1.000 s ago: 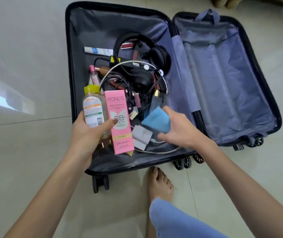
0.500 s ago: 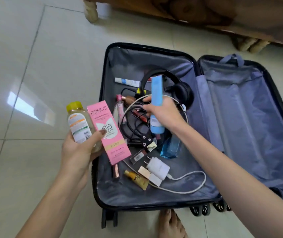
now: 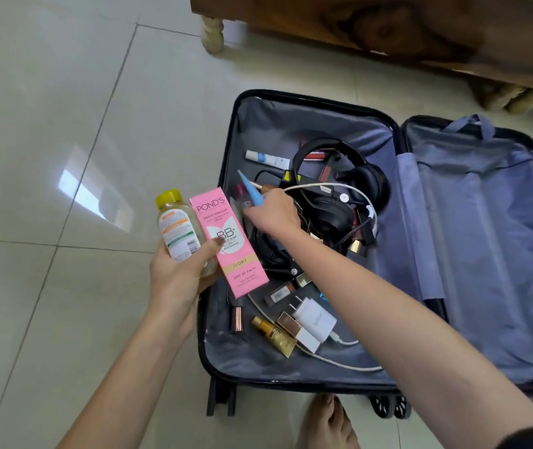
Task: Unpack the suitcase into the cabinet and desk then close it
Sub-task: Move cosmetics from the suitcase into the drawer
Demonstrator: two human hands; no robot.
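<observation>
A glossy pale tiled floor (image 3: 64, 92) fills the view, with a dark wooden piece of furniture on pale turned legs (image 3: 388, 27) along the top edge. On the floor lies a black hard-shell suitcase with grey-blue lining (image 3: 307, 124), opened flat. Its right half shows only bare lining and a loose divider flap. Its left half holds a jumble of small things.

Black over-ear headphones (image 3: 367, 184) sit toward the far side of that jumble, tangled with dark cords and a white cable.

The left hand (image 3: 177, 273) is at the suitcase's left rim. Its fingers and thumb are wrapped round two things side by side: a pink cardboard Pond's BB cream carton (image 3: 229, 244) and a clear plastic bottle with a yellow cap (image 3: 177, 231), both roughly upright.

The right hand (image 3: 275, 215) reaches over the left half, fingers curled round the lower end of a light blue plastic tube (image 3: 254, 194) that tilts up and to the left.

Near the front wall rest a white plug-in charger (image 3: 315, 320) and, just beside it, a small gold tube (image 3: 273, 335).
</observation>
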